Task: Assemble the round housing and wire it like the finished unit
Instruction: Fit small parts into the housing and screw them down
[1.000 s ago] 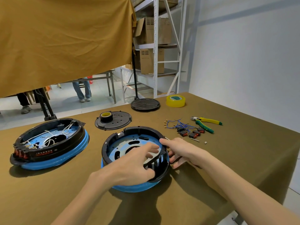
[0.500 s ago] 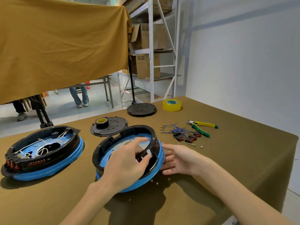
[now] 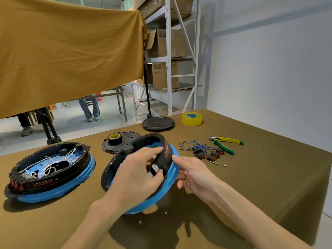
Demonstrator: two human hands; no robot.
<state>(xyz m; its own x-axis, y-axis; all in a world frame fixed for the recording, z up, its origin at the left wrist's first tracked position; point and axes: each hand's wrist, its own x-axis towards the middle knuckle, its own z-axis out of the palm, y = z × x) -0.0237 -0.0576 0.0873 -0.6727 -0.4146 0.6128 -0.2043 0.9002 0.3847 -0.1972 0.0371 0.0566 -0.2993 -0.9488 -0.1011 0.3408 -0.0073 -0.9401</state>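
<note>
The round housing (image 3: 142, 169) sits tilted mid-bench; left hand (image 3: 136, 178) fingers grip its black rim at three o'clock, right hand (image 3: 195, 175) pinches the blue edge. Slipping could drop it.

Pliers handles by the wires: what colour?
Pliers: one handle yellow, one green. The head view shows it, the only view.

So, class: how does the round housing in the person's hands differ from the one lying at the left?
The held housing is tilted up off the table; the left housing lies flat. The left one contains white wires and red switches; the held one shows none. Both have black rings on blue bases.
</note>
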